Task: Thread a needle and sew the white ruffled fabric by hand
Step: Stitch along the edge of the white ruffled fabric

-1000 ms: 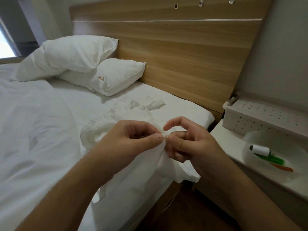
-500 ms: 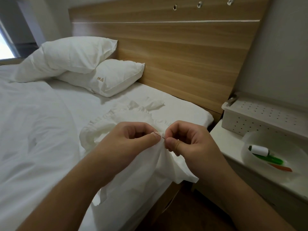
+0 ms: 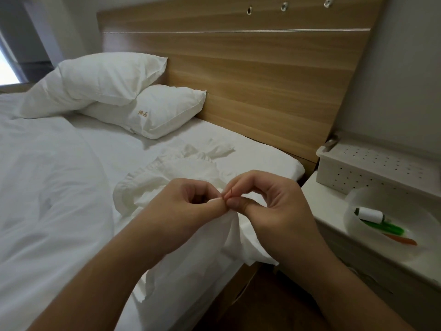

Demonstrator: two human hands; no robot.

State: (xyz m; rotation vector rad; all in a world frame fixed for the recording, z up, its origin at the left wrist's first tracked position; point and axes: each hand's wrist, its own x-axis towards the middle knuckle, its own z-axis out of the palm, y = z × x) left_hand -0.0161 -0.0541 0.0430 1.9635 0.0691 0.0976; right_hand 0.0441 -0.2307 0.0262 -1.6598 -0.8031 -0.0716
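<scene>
The white ruffled fabric (image 3: 167, 177) lies bunched on the bed's near edge and hangs down over the side below my hands. My left hand (image 3: 186, 211) pinches a fold of it between thumb and fingers. Touching it fingertip to fingertip, my right hand (image 3: 269, 209) pinches a thin needle (image 3: 228, 193) with reddish thread at the fabric's edge. Only a short piece of the needle shows between the fingers.
Two white pillows (image 3: 143, 108) lean on the wooden headboard (image 3: 262, 80). A duvet (image 3: 43, 187) covers the bed's left. On the nightstand (image 3: 322, 204) at right stand a perforated white box (image 3: 377, 168) and a white bowl (image 3: 358, 199) holding a thread spool (image 3: 369, 215) and green and orange tools.
My right hand's fingers have closed down onto the needle and drawn it a little up and to the right. The left hand keeps its pinch on the fabric.
</scene>
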